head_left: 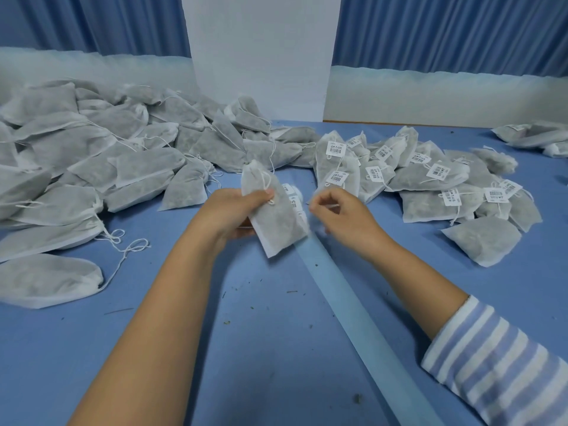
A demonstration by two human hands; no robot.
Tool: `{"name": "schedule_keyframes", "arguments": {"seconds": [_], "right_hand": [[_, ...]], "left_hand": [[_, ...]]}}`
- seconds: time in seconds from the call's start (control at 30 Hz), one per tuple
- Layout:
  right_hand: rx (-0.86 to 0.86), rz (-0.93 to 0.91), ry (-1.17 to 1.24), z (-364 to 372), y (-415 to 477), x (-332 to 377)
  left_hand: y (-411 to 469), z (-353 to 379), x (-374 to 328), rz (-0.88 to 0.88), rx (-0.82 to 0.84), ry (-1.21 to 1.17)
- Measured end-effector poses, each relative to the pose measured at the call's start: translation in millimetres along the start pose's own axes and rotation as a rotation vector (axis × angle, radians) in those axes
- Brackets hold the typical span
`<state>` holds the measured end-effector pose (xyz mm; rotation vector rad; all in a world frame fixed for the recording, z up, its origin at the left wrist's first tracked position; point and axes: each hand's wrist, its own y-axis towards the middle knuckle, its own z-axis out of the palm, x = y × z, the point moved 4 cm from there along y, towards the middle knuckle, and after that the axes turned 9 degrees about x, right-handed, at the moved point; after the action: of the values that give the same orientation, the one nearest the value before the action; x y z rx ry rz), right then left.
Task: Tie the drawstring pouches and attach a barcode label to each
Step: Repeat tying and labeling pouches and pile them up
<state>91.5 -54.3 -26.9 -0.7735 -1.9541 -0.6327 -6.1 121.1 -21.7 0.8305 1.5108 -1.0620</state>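
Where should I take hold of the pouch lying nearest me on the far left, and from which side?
Take the pouch at its hemmed neck, coming from the right and above. That end points toward the middle of the table, it tapers enough to pinch, and the drawstring trails from it. The filled body looks wide and soft, likely harder to hold.

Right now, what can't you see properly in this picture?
Head view only:
1. White barcode label strip: mostly hidden behind the grey-white fabric drawstring pouch gripped by the left hand.
2. Whether the right hand pinches anything: its fingertips are blurred.
3. Print on the small white barcode tags: too small to read.
4. Grey-white pouches at the far right: cut off by the frame edge.
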Motion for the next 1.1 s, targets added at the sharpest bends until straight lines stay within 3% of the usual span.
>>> {"name": "schedule_keyframes", "arguments": {"seconds": [0.1, 0.17, 0.33, 0.53, 0.7, 1.1], "right_hand": [[0.061, 0.2, -0.2, -5.8, 1.5, -16.4], [0.085, 0.224, -0.183, -4.6, 0.8, -17.9], [0.106, 0.137, -0.058, 7.4, -2.3, -14.4], [0.154, -0.063, 0.157, 5.1, -2.1, -6.6], [0.14, -0.183, 0.109, 3.7, -2.4, -3.1], [0.115, -0.196, -0.09, 4.5, -3.3, -3.5]], "left_hand": [[3.7, -9.6, 4.6, -0.065, 0.008, -0.005], [5.0, -10.6, 8.1, -0.118, 0.044, -0.025], [7.0, -1.5, 17.9, -0.184, 0.196, -0.16], [10.6, 9.0, 19.6, -0.172, 0.376, -0.49], [12.9, 11.7, 26.0, -0.216, 0.372, -0.611], [19.6, 10.4, 38.5, -0.324, 0.275, -0.622]]}}
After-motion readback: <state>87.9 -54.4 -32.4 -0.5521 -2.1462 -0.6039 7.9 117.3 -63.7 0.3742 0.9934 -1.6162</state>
